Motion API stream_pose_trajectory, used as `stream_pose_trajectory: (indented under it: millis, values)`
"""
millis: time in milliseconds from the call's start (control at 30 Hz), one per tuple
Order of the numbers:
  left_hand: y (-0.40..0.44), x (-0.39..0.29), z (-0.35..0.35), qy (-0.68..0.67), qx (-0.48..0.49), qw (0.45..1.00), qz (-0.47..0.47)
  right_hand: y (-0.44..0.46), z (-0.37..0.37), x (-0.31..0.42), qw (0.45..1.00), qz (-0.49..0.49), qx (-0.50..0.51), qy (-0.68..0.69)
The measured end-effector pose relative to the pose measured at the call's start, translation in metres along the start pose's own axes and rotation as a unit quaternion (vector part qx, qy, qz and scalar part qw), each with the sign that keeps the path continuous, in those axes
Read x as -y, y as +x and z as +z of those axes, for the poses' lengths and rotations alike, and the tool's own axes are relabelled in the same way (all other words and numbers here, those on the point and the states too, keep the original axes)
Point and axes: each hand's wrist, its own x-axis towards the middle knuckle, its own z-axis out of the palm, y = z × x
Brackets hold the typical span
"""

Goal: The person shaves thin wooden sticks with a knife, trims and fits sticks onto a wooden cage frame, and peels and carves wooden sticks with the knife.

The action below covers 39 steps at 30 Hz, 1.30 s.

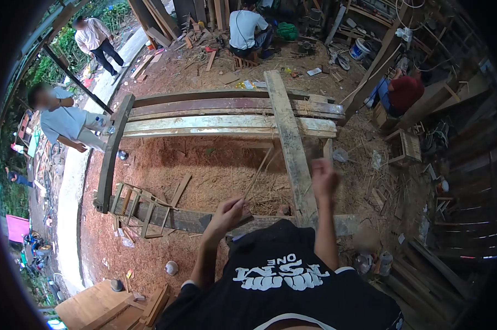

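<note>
My left hand (226, 214) is closed, pinching a thin pale strip (259, 174) that looks like split bamboo or wood. The strip slants up and away over the shavings-covered ground. On the other side, my right hand (325, 179) is raised beside a long plank (290, 140). Its fingers look curled but are blurred, and I cannot make out what is in them. The plank lies across a stack of long boards (204, 122). Near my left forearm, a small ladder-like wooden frame (148, 212) leans on the near beam (190, 221).
A thick crossbeam (115, 148) bounds the left side. Two people stand on the left by a concrete strip (75, 203); two others sit at the back and right. A wooden stool frame (405, 147), a white bucket (361, 49) and scrap wood lie around. Posts stand at right.
</note>
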Motion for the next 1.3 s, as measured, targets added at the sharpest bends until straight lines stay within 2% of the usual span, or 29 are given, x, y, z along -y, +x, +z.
stream_pose_trajectory:
  millis: [67, 167, 300, 367, 433, 533, 600, 667, 767, 867, 933, 967, 1033, 1267, 1300]
  values:
    - [-0.004, 0.002, -0.018, 0.006, -0.021, 1.000, -0.011, 0.022, -0.037, -0.025, 0.991, 0.128, 0.027, -0.033]
    - [0.006, 0.012, -0.019, -0.085, -0.053, 0.995, -0.017, 0.017, -0.037, -0.008, 0.984, -0.130, 0.041, -0.112]
    - [0.032, -0.007, 0.005, -0.214, 0.017, 0.977, -0.010, -0.025, -0.004, 0.032, 0.985, -0.088, 0.147, 0.002]
    - [0.038, -0.014, 0.019, -0.188, -0.015, 0.982, 0.017, -0.041, 0.002, 0.055, 0.971, -0.030, 0.219, 0.097]
    - [0.045, -0.017, 0.029, -0.158, -0.027, 0.986, 0.039, -0.049, 0.008, 0.072, 0.923, 0.055, 0.313, 0.215]
    - [0.044, -0.007, 0.032, -0.117, -0.007, 0.991, 0.061, -0.057, 0.015, 0.104, 0.876, 0.076, 0.309, 0.361]
    - [0.045, -0.005, 0.032, -0.090, 0.033, 0.993, 0.069, -0.053, 0.018, 0.110, 0.860, 0.098, 0.327, 0.380]
    - [0.042, -0.003, 0.035, -0.063, 0.033, 0.995, 0.064, -0.047, 0.014, 0.116, 0.848, 0.132, 0.346, 0.379]
    - [0.038, 0.002, 0.033, -0.038, 0.027, 0.997, 0.064, -0.031, 0.013, 0.109, 0.870, 0.121, 0.326, 0.349]
    - [0.023, 0.007, 0.018, 0.010, 0.022, 0.999, 0.048, -0.008, 0.009, 0.098, 0.907, 0.087, 0.194, 0.363]
    - [0.007, 0.001, 0.010, 0.048, 0.011, 0.999, 0.007, 0.008, 0.003, 0.083, 0.905, 0.105, 0.177, 0.373]
    - [0.005, 0.003, 0.007, 0.044, 0.019, 0.999, 0.015, 0.011, 0.000, 0.078, 0.904, 0.115, 0.168, 0.377]
    - [0.001, 0.007, 0.005, 0.033, 0.034, 0.998, 0.031, 0.008, -0.002, 0.078, 0.902, 0.113, 0.177, 0.377]
    - [0.009, 0.009, 0.020, 0.073, -0.009, 0.996, 0.054, -0.035, 0.003, 0.093, 0.875, 0.119, 0.254, 0.394]
    - [0.012, 0.012, 0.021, 0.068, -0.012, 0.996, 0.052, -0.041, 0.003, 0.095, 0.873, 0.098, 0.269, 0.395]
